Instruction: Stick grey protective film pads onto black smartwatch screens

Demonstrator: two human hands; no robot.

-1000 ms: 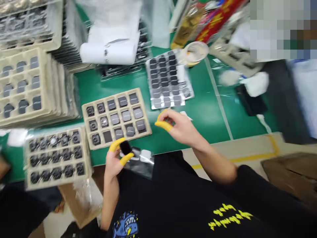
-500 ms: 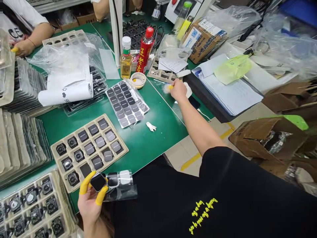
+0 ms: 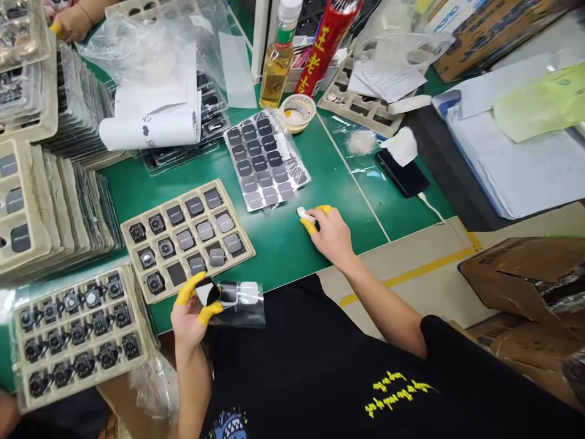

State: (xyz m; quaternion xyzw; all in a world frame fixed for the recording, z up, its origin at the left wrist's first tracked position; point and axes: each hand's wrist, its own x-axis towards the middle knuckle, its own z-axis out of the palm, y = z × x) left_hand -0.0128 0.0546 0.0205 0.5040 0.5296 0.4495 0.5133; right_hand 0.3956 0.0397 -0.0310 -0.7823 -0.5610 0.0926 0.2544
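My left hand point(image 3: 187, 320), with yellow finger cots, pinches a square smartwatch body point(image 3: 208, 291) by its edges, its dark glossy screen facing up. A clear plastic strip point(image 3: 251, 314) bearing dark and white squares sticks out beside it; how it is held is hidden. Over the green table my right hand point(image 3: 334, 239), also in yellow finger cots, closes thumb and finger on a small white crumpled wipe point(image 3: 303, 213). Just beyond my left hand lies a beige tray point(image 3: 249, 249) of watch bodies, some covered with grey square stickers. One pocket shows only its dark bottom.
A sheet of dark square stickers point(image 3: 259, 162) lies beyond the tray, near a tape roll point(image 3: 297, 113) and two bottles. Stacked trays point(image 3: 59, 213) rise at left; another watch tray point(image 3: 77, 360) sits below them. A phone point(image 3: 402, 174) is at right. Someone's hand point(image 3: 73, 23) shows at upper left.
My right hand has come back from the far right side of the table and taken hold of the white wipe. My left hand still holds the watch body. The view has shifted.
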